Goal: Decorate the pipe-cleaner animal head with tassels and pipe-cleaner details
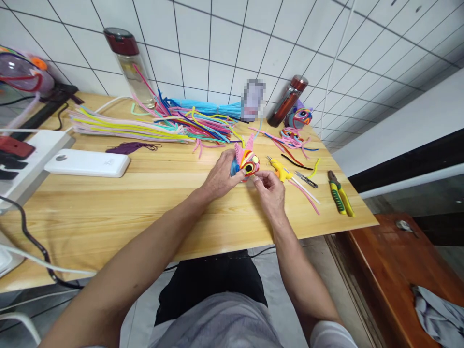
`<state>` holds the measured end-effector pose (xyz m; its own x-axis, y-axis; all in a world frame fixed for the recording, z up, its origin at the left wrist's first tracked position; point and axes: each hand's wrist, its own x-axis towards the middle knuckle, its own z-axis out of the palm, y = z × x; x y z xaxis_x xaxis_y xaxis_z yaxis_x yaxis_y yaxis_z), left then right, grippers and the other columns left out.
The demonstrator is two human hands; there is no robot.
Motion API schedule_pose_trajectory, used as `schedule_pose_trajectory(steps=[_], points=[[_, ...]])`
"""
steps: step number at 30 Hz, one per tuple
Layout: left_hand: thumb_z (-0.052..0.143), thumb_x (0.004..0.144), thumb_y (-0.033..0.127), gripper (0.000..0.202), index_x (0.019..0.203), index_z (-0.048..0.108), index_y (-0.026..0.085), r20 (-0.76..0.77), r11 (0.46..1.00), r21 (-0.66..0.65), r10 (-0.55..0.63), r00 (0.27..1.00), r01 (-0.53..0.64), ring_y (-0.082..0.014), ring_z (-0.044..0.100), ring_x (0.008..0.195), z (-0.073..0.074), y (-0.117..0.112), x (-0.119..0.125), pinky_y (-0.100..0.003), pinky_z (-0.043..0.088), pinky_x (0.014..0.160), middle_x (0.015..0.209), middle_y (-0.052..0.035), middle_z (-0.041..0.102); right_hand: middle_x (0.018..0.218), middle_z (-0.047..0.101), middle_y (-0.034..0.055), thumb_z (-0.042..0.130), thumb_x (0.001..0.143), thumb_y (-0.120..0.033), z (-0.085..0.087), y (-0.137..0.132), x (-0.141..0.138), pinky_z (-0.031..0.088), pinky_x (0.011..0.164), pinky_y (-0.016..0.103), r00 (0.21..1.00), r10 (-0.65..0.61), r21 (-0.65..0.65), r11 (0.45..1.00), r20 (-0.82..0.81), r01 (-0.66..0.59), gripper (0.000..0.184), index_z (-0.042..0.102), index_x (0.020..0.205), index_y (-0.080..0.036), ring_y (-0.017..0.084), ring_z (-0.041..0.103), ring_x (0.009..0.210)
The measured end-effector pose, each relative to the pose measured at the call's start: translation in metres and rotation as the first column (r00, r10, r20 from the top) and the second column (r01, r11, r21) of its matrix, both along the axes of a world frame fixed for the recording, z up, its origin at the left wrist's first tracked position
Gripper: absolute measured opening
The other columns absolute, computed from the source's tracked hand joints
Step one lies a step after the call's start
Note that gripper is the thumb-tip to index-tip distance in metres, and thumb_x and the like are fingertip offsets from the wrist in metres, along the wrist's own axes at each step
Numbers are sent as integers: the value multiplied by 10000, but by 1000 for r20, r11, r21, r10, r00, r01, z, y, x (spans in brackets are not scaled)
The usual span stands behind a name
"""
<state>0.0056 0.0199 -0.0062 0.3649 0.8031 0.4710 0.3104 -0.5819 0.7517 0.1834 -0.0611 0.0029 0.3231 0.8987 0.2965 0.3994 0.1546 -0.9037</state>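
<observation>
My left hand (220,178) is wrapped around a small pipe-cleaner animal head (248,160) with pink pointed ears, a round yellow-and-black eye and a blue side. Its thumb presses the front, just below the eye. At the lower right edge of the head, my right hand (270,191) is closed in a pinch; whatever its fingertips hold is too small to make out. Just right of that hand lies a yellow hot glue gun (282,171) with a white glue stick, beside small snips (306,179) and loose pipe-cleaner pieces (307,195).
Bundled pipe cleaners (145,126) lie along the back, near a glass bottle (134,72) and a red flask (289,100). Another pipe-cleaner figure (299,116) stands back right. Green-yellow pliers (340,194) lie at right; a white power bank (87,163) and power strip (39,164) at left.
</observation>
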Motion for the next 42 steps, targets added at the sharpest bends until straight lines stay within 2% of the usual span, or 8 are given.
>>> schedule_pose_trajectory(steps=[18,24,35,42], points=[[623,989,402,540,1462,521,161,8,1000,-27,3,1000,-3,-344,533,1454,-1,1,1,-548,420,1272,1510,-206,580,893,732,7,731,907,-381,-3,0,0,543,753,341,1000,14,-12,1000,5,-14,170,761,1003,-244,191,671,790],[634,992,404,513,1451,531,197,10,1000,-21,1,1000,-1,-327,542,1445,-2,2,0,-541,432,1265,1497,-174,599,892,737,10,732,893,-399,-2,1,1,547,752,346,1000,-8,-20,1000,7,8,187,754,997,-246,195,666,787],[640,985,413,544,1447,522,153,-5,999,-43,3,1000,-4,-332,536,1455,2,0,1,-530,423,1277,1508,-206,582,838,720,9,750,868,-461,6,-1,-2,537,743,359,999,-17,-25,1000,-36,16,247,723,976,-240,208,653,772],[656,942,338,469,1374,546,190,20,1000,-20,4,1000,-4,-334,570,1402,3,-1,3,-536,464,1239,1438,-170,627,764,693,-8,689,863,-425,9,-1,1,508,717,343,996,-81,-10,997,-34,81,181,700,842,-246,198,617,726]])
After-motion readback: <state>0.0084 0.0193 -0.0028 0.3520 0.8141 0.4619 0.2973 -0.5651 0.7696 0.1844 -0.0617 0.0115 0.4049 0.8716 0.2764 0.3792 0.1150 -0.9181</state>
